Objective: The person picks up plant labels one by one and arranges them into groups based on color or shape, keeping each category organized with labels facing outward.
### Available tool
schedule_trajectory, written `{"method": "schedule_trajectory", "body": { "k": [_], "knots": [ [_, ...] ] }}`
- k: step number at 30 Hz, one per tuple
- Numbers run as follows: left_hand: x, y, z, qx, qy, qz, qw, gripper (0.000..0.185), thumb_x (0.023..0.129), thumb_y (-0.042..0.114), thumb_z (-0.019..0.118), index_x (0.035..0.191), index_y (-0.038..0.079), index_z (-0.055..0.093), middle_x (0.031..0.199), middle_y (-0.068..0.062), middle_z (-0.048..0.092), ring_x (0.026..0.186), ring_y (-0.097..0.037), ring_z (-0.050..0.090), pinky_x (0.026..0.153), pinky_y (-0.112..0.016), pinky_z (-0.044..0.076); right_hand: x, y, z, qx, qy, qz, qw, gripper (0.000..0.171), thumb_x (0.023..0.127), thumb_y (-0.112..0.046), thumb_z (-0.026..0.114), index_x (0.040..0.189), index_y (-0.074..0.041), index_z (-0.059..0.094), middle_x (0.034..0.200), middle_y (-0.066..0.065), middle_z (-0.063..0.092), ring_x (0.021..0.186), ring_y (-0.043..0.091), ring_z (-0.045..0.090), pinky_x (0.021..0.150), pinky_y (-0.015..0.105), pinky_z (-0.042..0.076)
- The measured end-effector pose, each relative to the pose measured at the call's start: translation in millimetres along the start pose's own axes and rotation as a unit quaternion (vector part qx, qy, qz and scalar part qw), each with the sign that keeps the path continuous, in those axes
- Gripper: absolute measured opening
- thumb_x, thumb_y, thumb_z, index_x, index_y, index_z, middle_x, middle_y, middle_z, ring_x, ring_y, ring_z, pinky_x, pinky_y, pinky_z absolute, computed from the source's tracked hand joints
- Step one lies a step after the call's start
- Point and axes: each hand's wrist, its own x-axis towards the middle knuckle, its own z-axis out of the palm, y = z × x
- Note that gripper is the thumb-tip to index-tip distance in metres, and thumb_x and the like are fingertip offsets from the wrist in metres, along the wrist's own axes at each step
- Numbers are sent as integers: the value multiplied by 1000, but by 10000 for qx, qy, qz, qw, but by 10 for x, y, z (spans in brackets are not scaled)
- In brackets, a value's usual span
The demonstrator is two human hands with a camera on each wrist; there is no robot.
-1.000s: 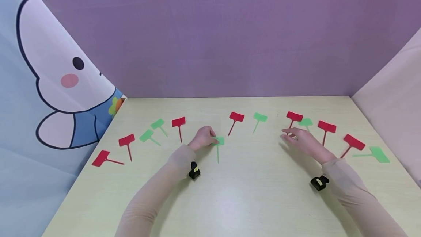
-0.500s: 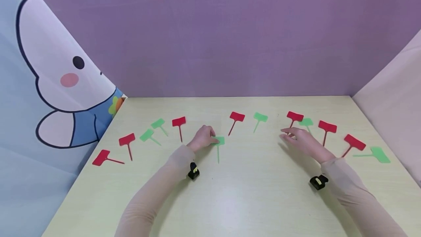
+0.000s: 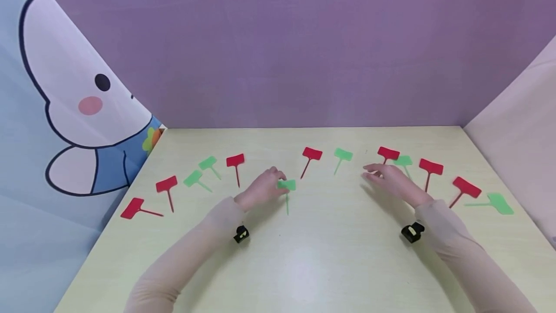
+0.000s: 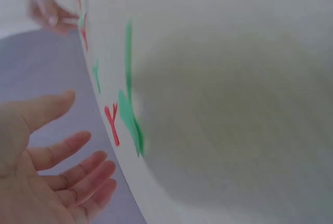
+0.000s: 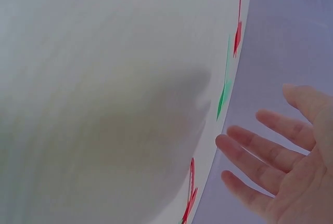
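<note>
A green plant tag (image 3: pixel 287 185) lies flat on the pale table (image 3: pixel 304 265), stem pointing toward me. My left hand (image 3: pixel 266 186) hovers just left of its head. In the left wrist view that hand (image 4: pixel 57 172) is spread and relaxed, holding nothing and apart from the green tag (image 4: pixel 128 110). My right hand (image 3: pixel 386 177) floats palm-down with straight fingers, between a green tag (image 3: pixel 343 155) and a red tag (image 3: pixel 388 154). The right wrist view shows its fingers (image 5: pixel 260 156) open and empty above the table.
Red and green tags lie in an arc across the table, from a red one (image 3: pixel 132 208) at far left to a green one (image 3: pixel 497 203) at far right. A purple wall stands behind, a cartoon curtain (image 3: pixel 65 110) on the left.
My left hand has uncurled and lifted off the green tag's head, its forearm swinging left. My right hand has drifted a little to the left.
</note>
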Motion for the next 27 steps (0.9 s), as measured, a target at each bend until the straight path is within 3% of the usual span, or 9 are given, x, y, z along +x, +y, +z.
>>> {"method": "schedule_trajectory", "body": {
  "k": [4,12,19,27],
  "knots": [
    [-69,16,71,536,-121,257,9982,47,80,32,64,116,2,54,109,-9,51,96,-21,49,87,-33,42,54,-12,-1,90,-19,-25,10000,38,89,-17,53,119,6,51,114,22,55,95,33,55,81,45,45],
    [-160,33,177,1163,-324,634,9907,57,78,39,65,119,2,50,125,-15,45,112,-26,45,95,-38,37,167,-23,13,348,-73,-5,9994,36,89,-15,52,120,4,50,114,22,55,98,34,54,84,46,44],
    [-203,12,207,1606,-713,663,9822,75,81,46,58,134,0,32,142,-16,25,130,-28,24,105,-39,22,293,-34,28,541,38,-235,9983,34,88,-10,54,117,8,52,113,24,55,97,35,54,84,46,44],
    [-245,-3,223,1651,-959,607,9797,74,85,47,51,137,0,27,144,-15,19,132,-27,17,106,-40,19,453,-38,57,637,-12,66,9979,40,88,-12,53,124,6,45,119,24,51,102,36,52,86,47,42]
  ]
}}
